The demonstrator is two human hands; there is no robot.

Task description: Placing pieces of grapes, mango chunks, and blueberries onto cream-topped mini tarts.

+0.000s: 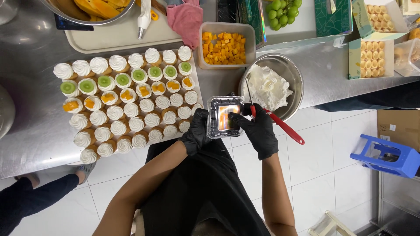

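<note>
Your left hand (195,131) grips the clear square plastic tub (224,116) off the steel counter's (30,140) edge; right hand (258,126) pinches the red-handled spatula (280,123). Slippery gloves risk dropping it.

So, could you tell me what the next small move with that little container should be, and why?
Probably dip the red-handled spatula into the cream in the steel bowl. The right hand holds the spatula while touching the clear square container, which the left hand steadies. Only an orange filling shows inside, no white cream on top, and the bowl sits just behind it.
</note>
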